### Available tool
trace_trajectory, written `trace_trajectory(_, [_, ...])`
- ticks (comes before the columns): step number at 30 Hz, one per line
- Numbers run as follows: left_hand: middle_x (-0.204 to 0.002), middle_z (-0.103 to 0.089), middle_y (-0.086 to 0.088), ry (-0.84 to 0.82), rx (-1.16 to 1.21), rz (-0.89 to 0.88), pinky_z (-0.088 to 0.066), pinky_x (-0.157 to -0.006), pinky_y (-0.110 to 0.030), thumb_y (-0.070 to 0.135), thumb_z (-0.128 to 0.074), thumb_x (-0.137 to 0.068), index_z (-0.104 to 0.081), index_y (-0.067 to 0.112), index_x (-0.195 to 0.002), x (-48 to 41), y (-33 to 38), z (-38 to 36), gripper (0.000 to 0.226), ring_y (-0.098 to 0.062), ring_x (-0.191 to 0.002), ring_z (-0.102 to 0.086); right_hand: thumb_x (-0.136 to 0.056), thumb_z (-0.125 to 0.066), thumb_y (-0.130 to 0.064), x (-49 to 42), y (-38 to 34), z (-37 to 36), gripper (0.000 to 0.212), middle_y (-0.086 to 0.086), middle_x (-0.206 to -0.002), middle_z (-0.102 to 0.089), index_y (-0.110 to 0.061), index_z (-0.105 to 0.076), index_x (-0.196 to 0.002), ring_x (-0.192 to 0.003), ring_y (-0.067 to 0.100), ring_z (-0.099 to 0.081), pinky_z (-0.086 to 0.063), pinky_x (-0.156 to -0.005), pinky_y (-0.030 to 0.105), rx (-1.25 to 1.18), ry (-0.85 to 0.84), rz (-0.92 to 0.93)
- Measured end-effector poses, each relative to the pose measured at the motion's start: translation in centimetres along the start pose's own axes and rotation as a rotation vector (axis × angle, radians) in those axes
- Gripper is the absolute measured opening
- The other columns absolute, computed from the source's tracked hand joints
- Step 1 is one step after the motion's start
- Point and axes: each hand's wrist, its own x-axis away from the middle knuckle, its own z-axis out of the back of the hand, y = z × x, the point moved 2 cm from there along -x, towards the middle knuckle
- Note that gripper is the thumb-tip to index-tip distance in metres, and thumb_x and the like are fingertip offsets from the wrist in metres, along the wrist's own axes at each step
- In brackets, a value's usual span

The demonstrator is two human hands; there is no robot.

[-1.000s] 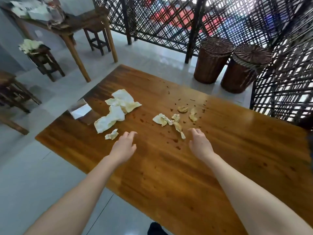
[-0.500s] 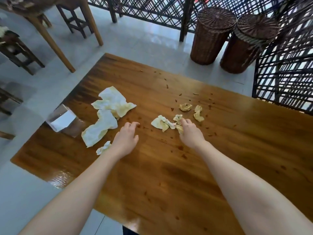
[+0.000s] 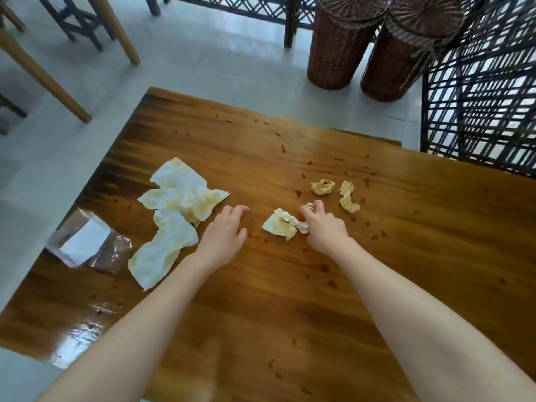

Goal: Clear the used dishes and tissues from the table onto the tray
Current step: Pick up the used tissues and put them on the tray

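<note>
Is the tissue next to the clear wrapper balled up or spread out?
Spread out: the tissue lies flat on the table, wrinkled and stained, not balled, beside the wrapper.

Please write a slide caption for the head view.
At the table, right hand pinches a crumpled tissue; left hand open.

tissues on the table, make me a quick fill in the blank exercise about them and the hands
The right hand pinches a small crumpled ____.
The left hand holds ____.
Beyond the table stand ____ wicker baskets.
The large flat tissues lie nearer the ____ hand.
Missing words: tissue; nothing; two; left.
</note>
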Motion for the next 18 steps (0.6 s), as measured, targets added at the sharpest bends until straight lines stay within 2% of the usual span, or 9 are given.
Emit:
trace_trajectory(4, [-0.136,-0.045,-0.002,-0.042,0.000,-0.017,-0.046,-0.099,-0.032,0.020,-0.050,-0.097,-0.040,0.022,-0.140,-1.2,0.0,-0.3,0.044,-0.017,-0.122,-0.049,-0.080,-0.050,0.013,-0.3,-0.3,-0.2,0.058,0.015,-0.139,-0.023,-0.020,-0.036,-0.125,-0.097,0.036,-0.051,-0.050,-0.068,0.042,-0.067,0.035,0.012])
trace_trajectory(8, [-0.135,-0.046,-0.002,-0.072,0.004,-0.037,-0.047,-0.097,-0.032,0.019,-0.051,-0.097,-0.040,0.022,-0.140,-2.2,0.2,-0.7,0.045,-0.017,-0.120,-0.049,-0.075,-0.050,0.021,-0.3,-0.3,-0.3,0.049,0.016,-0.128,-0.032,-0.014,-0.041,-0.108,-0.087,0.031,-0.050,-0.043,-0.061,0.036,-0.133,0.092,0.000])
trace_trajectory(11, [-0.135,-0.046,-0.003,-0.096,0.012,-0.066,-0.047,-0.097,-0.033,0.018,-0.051,-0.097,-0.040,0.021,-0.140,-2.8,0.8,-1.1,0.044,-0.018,-0.120,-0.050,-0.077,-0.048,0.020,-0.1,0.1,-0.2,0.039,0.014,-0.116,-0.037,-0.012,-0.042,-0.097,-0.079,0.026,-0.046,-0.039,-0.059,0.034,-0.164,0.139,0.008])
trace_trajectory(16, [-0.136,-0.045,-0.004,-0.141,-0.041,-0.176,-0.046,-0.097,-0.032,0.016,-0.055,-0.094,-0.040,0.021,-0.140,-4.2,3.0,-2.7,0.048,-0.020,-0.120,-0.048,-0.082,-0.045,0.017,0.8,1.4,0.9,0.032,0.008,-0.105,-0.037,-0.013,-0.046,-0.093,-0.076,0.023,-0.046,-0.044,-0.056,0.033,-0.219,0.214,-0.018])
trace_trajectory(18, [-0.136,-0.043,-0.004,-0.170,-0.142,-0.227,-0.042,-0.096,-0.033,0.020,-0.059,-0.091,-0.039,0.025,-0.140,-4.9,4.2,-3.6,0.053,-0.022,-0.119,-0.045,-0.082,-0.044,0.017,1.3,2.7,1.1,0.032,0.007,-0.103,-0.037,-0.013,-0.046,-0.091,-0.072,0.021,-0.045,-0.036,-0.050,0.028,-0.226,0.236,-0.038])
